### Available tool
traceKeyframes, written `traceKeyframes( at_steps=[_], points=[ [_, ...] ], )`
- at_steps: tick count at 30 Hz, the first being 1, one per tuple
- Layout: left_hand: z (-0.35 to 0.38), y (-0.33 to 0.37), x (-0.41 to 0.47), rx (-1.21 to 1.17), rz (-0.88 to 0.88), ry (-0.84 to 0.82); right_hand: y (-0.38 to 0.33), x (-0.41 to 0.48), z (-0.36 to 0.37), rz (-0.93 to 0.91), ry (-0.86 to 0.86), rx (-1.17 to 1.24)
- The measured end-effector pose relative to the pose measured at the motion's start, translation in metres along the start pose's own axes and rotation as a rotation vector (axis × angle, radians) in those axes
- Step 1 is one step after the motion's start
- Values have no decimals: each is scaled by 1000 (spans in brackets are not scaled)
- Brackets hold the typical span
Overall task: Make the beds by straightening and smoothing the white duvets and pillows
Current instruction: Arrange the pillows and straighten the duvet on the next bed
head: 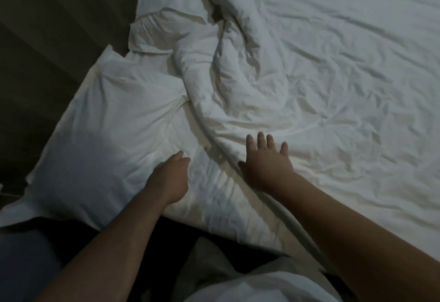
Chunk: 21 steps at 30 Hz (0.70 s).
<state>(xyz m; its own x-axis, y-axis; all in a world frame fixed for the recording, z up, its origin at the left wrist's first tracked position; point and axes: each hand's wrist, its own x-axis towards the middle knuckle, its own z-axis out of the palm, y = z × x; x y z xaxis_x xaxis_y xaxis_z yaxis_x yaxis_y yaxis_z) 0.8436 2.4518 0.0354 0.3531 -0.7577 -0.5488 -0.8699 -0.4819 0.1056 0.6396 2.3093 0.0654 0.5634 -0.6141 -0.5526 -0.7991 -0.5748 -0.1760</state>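
Duvet (309, 75) lies bunched beside the pillow (100, 123); right hand (266, 163) lies flat on its rolled edge, fingers spread, apparently to smooth it; left hand (170, 175) steadies the pillow's edge, its grip unclear.

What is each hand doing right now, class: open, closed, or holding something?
Left hand: on the pillow, fingers mostly hidden; cannot tell.
Right hand: open, fingers spread flat on the duvet.
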Motion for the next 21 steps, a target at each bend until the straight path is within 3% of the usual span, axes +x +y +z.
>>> traceKeyframes(
  at_steps=[4, 9, 14, 21],
  points=[
    [-25, -59, 58, 88, 90, -115, -64, 53, 8, 83, -61, 42],
    [-44, -88, 145, 257, 234, -133, -113, 121, 24, 141, -52, 101],
    [-32, -88, 257, 379, 347, 41, -140, 213, 52, 212, -45, 132],
    [-9, -96, 396, 582, 424, 308, -122, 327, 101, 373, 222, 49]
  ],
)
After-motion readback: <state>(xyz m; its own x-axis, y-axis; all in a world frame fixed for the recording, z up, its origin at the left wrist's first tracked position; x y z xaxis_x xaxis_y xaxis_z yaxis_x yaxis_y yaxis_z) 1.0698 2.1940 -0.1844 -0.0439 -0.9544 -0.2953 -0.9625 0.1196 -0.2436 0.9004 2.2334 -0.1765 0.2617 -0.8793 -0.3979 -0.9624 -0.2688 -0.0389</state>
